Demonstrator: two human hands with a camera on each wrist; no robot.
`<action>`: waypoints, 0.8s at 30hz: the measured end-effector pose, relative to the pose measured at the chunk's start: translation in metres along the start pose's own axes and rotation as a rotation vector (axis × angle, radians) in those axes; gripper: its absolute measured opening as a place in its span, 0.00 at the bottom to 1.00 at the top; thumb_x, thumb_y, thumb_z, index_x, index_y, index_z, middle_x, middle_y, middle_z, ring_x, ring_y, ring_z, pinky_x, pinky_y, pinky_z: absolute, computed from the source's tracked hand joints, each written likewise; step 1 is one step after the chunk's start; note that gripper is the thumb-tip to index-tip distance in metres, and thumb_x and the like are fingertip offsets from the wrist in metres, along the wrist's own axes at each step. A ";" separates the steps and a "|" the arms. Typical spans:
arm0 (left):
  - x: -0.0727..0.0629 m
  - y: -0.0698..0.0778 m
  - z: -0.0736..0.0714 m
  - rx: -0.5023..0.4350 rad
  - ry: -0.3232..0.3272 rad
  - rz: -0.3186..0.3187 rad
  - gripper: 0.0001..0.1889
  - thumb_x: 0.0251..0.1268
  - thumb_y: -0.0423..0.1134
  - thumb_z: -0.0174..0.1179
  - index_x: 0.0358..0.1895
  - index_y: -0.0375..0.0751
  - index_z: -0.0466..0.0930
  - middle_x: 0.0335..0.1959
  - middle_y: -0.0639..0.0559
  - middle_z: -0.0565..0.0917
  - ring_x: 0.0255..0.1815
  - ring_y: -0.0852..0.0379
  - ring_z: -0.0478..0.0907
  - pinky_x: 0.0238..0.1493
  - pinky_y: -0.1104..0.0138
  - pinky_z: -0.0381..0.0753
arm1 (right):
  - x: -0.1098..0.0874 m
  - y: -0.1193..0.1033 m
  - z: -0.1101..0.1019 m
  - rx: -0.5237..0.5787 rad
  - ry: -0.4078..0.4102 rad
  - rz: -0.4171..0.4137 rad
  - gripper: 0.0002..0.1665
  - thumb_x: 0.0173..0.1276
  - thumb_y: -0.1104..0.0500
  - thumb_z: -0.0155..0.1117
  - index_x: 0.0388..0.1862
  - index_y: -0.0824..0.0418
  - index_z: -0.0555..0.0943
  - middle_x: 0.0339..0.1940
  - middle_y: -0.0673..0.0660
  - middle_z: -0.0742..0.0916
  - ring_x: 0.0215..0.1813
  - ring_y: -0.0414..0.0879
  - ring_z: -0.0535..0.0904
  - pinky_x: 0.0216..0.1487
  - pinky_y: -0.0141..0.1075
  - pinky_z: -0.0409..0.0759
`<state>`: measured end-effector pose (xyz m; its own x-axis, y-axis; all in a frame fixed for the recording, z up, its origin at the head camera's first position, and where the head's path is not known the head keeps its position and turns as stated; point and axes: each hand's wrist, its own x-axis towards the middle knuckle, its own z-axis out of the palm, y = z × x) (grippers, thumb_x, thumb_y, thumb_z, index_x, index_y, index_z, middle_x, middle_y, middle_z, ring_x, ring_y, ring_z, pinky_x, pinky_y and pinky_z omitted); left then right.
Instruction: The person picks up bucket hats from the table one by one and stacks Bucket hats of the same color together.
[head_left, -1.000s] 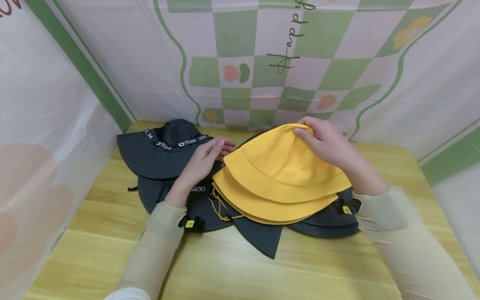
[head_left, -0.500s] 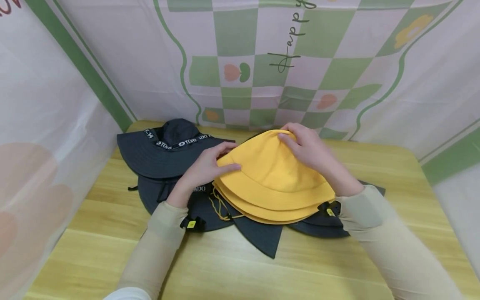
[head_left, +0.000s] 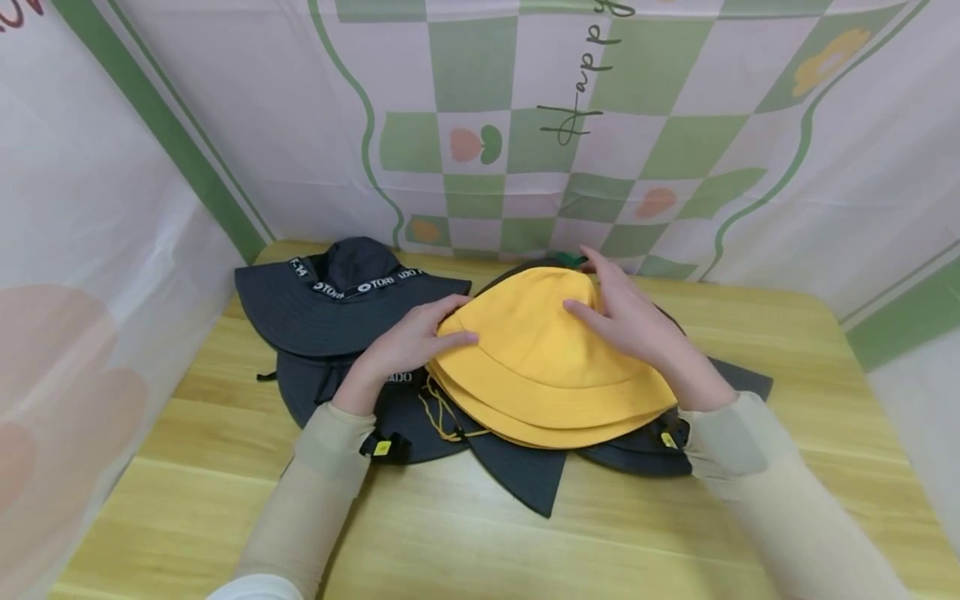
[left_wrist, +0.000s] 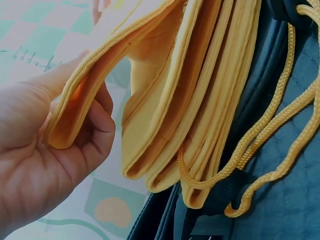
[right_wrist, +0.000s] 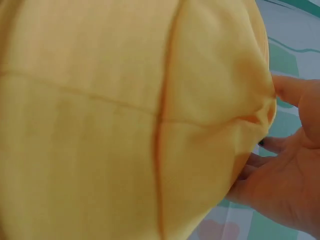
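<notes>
Mid-frame, a yellow cloth bucket hat (head_left: 540,350) tops other yellow hats (head_left: 540,436), so that stack looks nearly done. The left hand (head_left: 408,337) pinches its brim; the right hand (head_left: 633,317), fingers spread, touches its crown. Letting go seems left.

A plain beige left sleeve (head_left: 281,500) and matching right sleeve (head_left: 795,500), lightly wrinkled, end at the wrists, with the left hand (head_left: 412,335) and right hand (head_left: 628,312) bare. Small black wrist devices (head_left: 397,448) carry yellow labels (head_left: 383,448); a white fabric edge (head_left: 255,589) rounds the left forearm.
</notes>
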<state>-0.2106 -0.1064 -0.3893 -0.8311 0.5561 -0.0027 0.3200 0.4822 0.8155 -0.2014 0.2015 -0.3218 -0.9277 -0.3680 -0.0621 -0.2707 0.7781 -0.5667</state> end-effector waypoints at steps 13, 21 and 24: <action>-0.001 -0.002 -0.001 -0.134 -0.069 -0.009 0.26 0.75 0.51 0.56 0.71 0.48 0.66 0.61 0.50 0.79 0.54 0.56 0.80 0.59 0.59 0.77 | -0.043 0.044 -0.005 -0.076 -0.165 0.142 0.45 0.77 0.38 0.51 0.73 0.74 0.57 0.66 0.75 0.72 0.65 0.67 0.71 0.59 0.58 0.73; -0.002 -0.001 -0.002 -0.157 -0.078 -0.017 0.26 0.74 0.49 0.59 0.69 0.45 0.67 0.56 0.49 0.81 0.47 0.57 0.82 0.54 0.62 0.80 | -0.050 0.056 0.003 -0.035 -0.164 0.185 0.40 0.75 0.36 0.53 0.63 0.70 0.61 0.45 0.65 0.78 0.43 0.53 0.75 0.39 0.37 0.70; 0.001 -0.004 -0.001 -0.069 -0.058 -0.026 0.26 0.72 0.51 0.60 0.67 0.45 0.70 0.52 0.50 0.82 0.44 0.57 0.81 0.50 0.63 0.80 | -0.050 0.058 0.007 -0.026 -0.190 0.206 0.43 0.75 0.35 0.53 0.65 0.70 0.58 0.46 0.66 0.78 0.44 0.54 0.75 0.40 0.38 0.70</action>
<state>-0.2128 -0.1083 -0.3922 -0.8103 0.5833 -0.0559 0.2650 0.4498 0.8529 -0.1688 0.2618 -0.3575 -0.8998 -0.2873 -0.3284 -0.0897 0.8584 -0.5051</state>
